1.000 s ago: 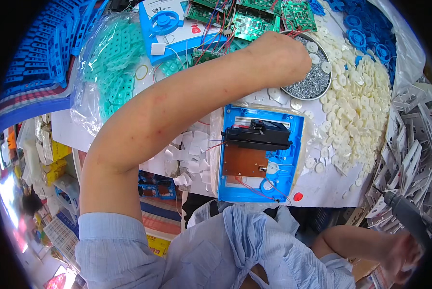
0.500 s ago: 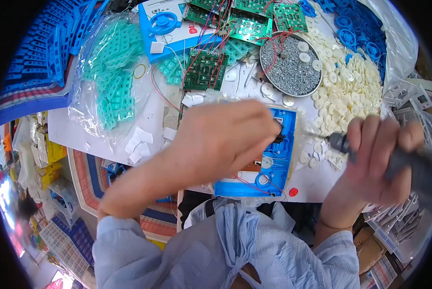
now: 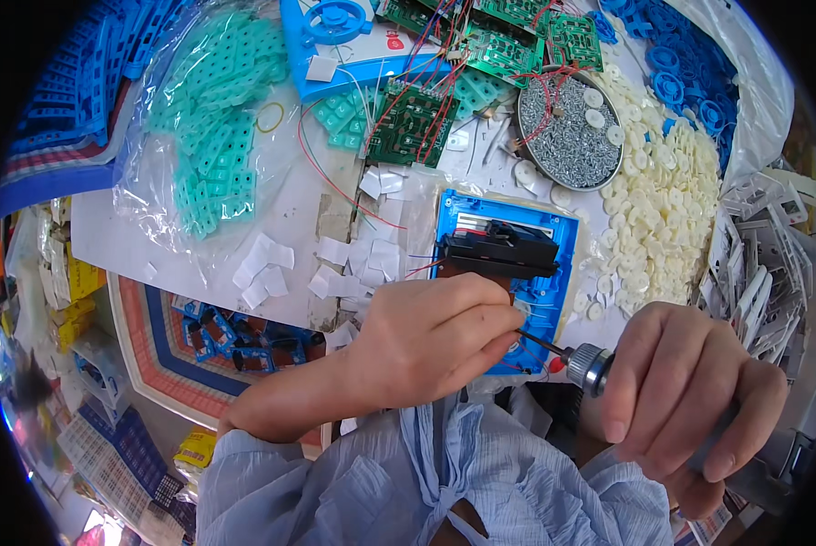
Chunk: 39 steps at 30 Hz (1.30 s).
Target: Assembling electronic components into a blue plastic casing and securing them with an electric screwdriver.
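Note:
My right hand (image 3: 699, 391) is wrapped around a dark electric screwdriver (image 3: 590, 367), whose thin bit points left. At the tip of that bit are the pinched fingers of my left hand (image 3: 449, 332); whatever they hold is too small or hidden to make out. Beneath and beyond my left hand lies an open blue plastic casing (image 3: 567, 250) on the table. A black mechanism block (image 3: 499, 250) sits across its upper part, with thin red wires beside it. My left hand covers the casing's lower left part.
Beyond the casing are green circuit boards (image 3: 411, 123) with wires and a round dish of small screws (image 3: 567, 136). Cream plastic discs (image 3: 663, 209) are heaped at right. Teal keypad pieces (image 3: 212, 136) lie in clear plastic at left, near white paper squares (image 3: 262, 264).
My left hand has come down nearer to me, uncovering the black mechanism block. The screwdriver has swung left and nearer, bringing its bit to my left fingertips. The whole view has shifted slightly.

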Tool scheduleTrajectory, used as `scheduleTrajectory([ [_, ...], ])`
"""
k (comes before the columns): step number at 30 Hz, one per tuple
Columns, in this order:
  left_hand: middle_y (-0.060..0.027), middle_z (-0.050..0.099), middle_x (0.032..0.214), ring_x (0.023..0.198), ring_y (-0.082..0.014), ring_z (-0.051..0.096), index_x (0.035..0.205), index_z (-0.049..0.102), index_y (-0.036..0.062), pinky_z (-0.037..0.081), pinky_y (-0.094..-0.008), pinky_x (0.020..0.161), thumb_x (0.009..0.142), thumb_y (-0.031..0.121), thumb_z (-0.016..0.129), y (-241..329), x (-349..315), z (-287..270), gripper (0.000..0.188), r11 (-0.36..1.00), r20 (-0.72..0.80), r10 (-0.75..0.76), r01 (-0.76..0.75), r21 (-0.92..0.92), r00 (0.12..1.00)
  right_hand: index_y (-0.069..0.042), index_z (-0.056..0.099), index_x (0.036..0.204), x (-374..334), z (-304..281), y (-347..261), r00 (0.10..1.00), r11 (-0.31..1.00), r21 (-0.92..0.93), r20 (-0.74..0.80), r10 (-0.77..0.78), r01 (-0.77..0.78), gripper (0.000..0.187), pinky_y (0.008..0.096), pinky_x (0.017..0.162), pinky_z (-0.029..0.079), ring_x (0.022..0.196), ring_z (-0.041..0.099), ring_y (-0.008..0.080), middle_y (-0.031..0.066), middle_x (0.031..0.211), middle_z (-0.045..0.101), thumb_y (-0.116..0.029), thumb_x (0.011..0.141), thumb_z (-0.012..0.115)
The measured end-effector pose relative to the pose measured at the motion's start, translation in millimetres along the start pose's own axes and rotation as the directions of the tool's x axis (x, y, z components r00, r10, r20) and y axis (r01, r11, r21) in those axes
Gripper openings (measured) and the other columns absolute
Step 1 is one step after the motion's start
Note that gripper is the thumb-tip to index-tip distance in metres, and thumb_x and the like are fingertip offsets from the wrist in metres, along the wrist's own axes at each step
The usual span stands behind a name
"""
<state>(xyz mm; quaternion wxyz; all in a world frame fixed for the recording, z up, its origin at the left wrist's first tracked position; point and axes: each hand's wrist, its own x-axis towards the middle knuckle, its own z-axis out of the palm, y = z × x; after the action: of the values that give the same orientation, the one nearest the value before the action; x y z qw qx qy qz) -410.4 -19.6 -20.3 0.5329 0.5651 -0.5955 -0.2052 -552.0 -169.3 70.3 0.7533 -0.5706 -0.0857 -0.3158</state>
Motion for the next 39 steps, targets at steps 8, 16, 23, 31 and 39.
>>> scheduleTrajectory([
  [8,-0.0061,0.070,0.096,0.072,-0.0213,0.070,0.097,0.074,0.0069,0.055,-0.0315,0.056,0.069,0.004,0.085,-4,1,-1,0.030,0.992,-0.061,0.111,-0.107,0.069,0.992,-0.011,0.059,0.096,0,8,9,0.995,0.997,0.022,-0.078,-0.067,0.069,0.029,0.0249,0.055,0.059,0.050,0.063,0.0083,0.0008,0.064,0.068,-0.020,0.086,0.085],
  [16,-0.0052,0.069,0.093,0.068,-0.0204,0.069,0.095,0.074,0.0080,0.053,-0.0310,0.053,0.068,0.004,0.086,-6,1,0,0.030,0.985,-0.076,0.138,-0.129,0.110,0.987,-0.011,0.059,0.096,3,0,7,0.999,0.999,0.027,0.008,-0.034,0.033,0.028,0.0257,0.059,0.060,0.052,0.064,0.0086,0.0011,0.064,0.068,-0.019,0.087,0.085],
  [23,-0.0063,0.067,0.103,0.089,-0.0258,0.066,0.105,0.068,0.0087,0.049,-0.0389,0.076,0.065,0.015,0.090,-9,1,-7,0.047,0.956,-0.078,0.008,0.015,0.292,0.997,-0.015,0.059,0.100,1,-9,5,1.000,0.998,-0.060,0.017,0.011,-0.010,0.032,0.0234,0.060,0.057,0.053,0.062,0.0078,-0.0023,0.066,0.067,-0.028,0.087,0.084],
  [31,-0.0031,0.065,0.097,0.085,-0.0251,0.061,0.102,0.067,0.0118,0.040,-0.0419,0.083,0.062,0.022,0.090,-30,5,-19,0.048,0.873,0.011,0.028,-0.030,0.486,1.000,-0.022,0.051,0.110,8,-21,22,0.997,0.967,-0.244,0.021,0.074,-0.067,0.037,0.0261,0.065,0.049,0.055,0.051,0.0071,-0.0079,0.072,0.057,-0.043,0.092,0.075],
  [39,-0.0027,0.065,0.095,0.081,-0.0242,0.060,0.100,0.068,0.0114,0.040,-0.0416,0.080,0.062,0.022,0.089,-32,4,-28,0.044,0.907,0.025,0.017,-0.026,0.419,1.000,-0.020,0.048,0.111,14,-19,38,0.997,0.952,-0.301,0.028,0.074,-0.063,0.039,0.0296,0.062,0.048,0.055,0.052,0.0084,-0.0068,0.071,0.057,-0.044,0.093,0.072],
])
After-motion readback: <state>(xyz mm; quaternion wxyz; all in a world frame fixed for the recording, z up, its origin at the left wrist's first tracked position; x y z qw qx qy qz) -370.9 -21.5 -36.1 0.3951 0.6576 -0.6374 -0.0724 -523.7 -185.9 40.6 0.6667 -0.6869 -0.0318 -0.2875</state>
